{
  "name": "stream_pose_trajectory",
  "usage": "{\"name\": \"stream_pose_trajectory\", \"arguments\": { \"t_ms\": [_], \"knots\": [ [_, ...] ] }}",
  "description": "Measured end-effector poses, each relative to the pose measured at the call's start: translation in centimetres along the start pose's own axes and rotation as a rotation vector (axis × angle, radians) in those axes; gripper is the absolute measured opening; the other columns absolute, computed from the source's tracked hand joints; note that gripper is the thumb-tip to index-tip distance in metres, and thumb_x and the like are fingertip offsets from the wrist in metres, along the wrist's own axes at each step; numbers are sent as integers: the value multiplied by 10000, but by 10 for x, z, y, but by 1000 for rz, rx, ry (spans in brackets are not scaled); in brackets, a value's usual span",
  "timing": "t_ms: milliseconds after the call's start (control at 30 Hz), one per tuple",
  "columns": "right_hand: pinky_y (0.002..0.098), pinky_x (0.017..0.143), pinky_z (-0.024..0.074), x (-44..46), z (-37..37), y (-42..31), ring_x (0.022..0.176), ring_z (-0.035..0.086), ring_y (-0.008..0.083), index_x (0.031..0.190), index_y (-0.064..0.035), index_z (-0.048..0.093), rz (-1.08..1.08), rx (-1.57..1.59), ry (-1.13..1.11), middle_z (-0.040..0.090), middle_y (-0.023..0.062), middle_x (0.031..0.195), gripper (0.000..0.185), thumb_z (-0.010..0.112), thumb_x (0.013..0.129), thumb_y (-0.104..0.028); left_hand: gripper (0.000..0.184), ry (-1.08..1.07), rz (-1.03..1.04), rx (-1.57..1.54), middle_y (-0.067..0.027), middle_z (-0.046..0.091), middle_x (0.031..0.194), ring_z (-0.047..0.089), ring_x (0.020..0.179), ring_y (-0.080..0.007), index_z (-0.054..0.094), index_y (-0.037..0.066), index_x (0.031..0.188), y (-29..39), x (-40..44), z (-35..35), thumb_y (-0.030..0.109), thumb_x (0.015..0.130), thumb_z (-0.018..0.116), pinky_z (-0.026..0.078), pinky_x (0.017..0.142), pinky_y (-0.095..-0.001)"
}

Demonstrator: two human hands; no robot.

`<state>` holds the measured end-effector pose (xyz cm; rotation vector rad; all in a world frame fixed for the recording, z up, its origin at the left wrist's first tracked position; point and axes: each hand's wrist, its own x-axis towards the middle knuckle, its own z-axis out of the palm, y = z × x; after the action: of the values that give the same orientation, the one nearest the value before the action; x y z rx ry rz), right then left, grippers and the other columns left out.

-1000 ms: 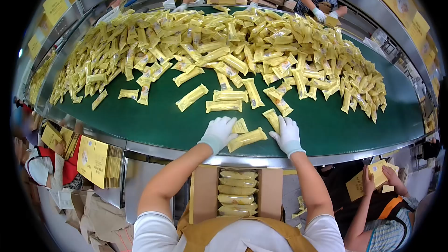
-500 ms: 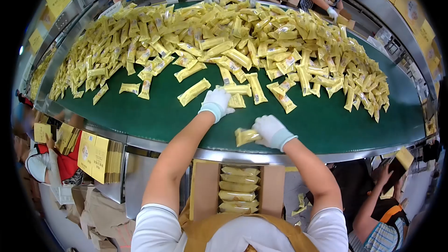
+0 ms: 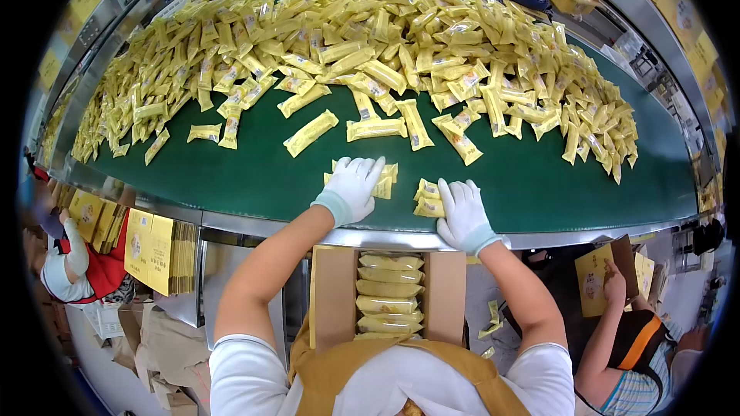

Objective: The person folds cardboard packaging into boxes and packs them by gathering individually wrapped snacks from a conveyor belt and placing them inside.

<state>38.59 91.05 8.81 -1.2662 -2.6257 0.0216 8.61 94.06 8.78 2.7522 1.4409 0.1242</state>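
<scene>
My gloved left hand (image 3: 351, 189) lies over a few yellow wrapped packets (image 3: 384, 187) on the green belt, its fingers bent across them. Their ends show on both sides of the hand; the middles are hidden. To the right, my gloved right hand (image 3: 465, 216) rests with fingers stretched out at the right ends of two packets (image 3: 428, 199) lying side by side. Below the belt edge, in front of my body, stands an open cardboard box (image 3: 334, 296) with a row of packets (image 3: 389, 289) in it.
A large heap of yellow packets (image 3: 339, 54) covers the far side of the belt (image 3: 254, 185). A metal rim (image 3: 416, 239) runs along the near edge. Folded yellow cartons (image 3: 158, 250) stand at left. Co-workers are at both sides and across the belt; one at right holds a carton (image 3: 593, 281).
My left hand has drawn packets toward me, away from the loose ones. My right hand has moved slightly right and forward; its packets now lie side by side beside it.
</scene>
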Motion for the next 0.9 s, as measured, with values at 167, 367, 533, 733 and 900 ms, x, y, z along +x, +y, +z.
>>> {"name": "stream_pose_trajectory", "arguments": {
  "t_ms": [167,367,533,733,900],
  "knots": [
    [481,991,436,-2,-35,15,1070,548,431,1450,61,350,250,379,-147,549,250,1147,771,706,823,-211,766,-29,-84,-79,-198,535,1302,523,1200,-364,345,1,1495,-13,-24,-3,239,859,700,375,1067,-466],
    [357,994,470,-26,-92,-20,1106,597,242,1392,32,409,323,962,122,598,180,1203,790,831,782,-239,810,14,-373,-81,-139,576,1242,589,1119,-312,419,60,1452,-27,-62,0,393,808,780,485,923,-419],
    [384,860,521,-27,-152,-82,897,645,290,1097,-42,584,12,678,-114,640,144,1004,551,857,711,-324,783,303,-514,-322,-161,574,1237,602,1088,-364,446,60,1418,-32,-80,5,451,818,762,495,928,-435],
    [452,843,526,-28,-124,-146,944,648,368,1071,-45,582,-377,419,-719,641,173,991,456,774,765,-322,822,533,-331,-774,-215,548,1240,565,1136,-358,388,-37,1446,13,-96,-75,336,811,753,460,992,-418],
    [429,834,545,-66,-51,-172,931,651,342,1179,-53,576,-526,417,-566,631,156,1026,361,655,864,-211,847,362,-88,-1012,-223,511,1265,507,1189,-379,328,-66,1478,73,-118,-101,353,846,708,378,1075,-425]
  ]
}}
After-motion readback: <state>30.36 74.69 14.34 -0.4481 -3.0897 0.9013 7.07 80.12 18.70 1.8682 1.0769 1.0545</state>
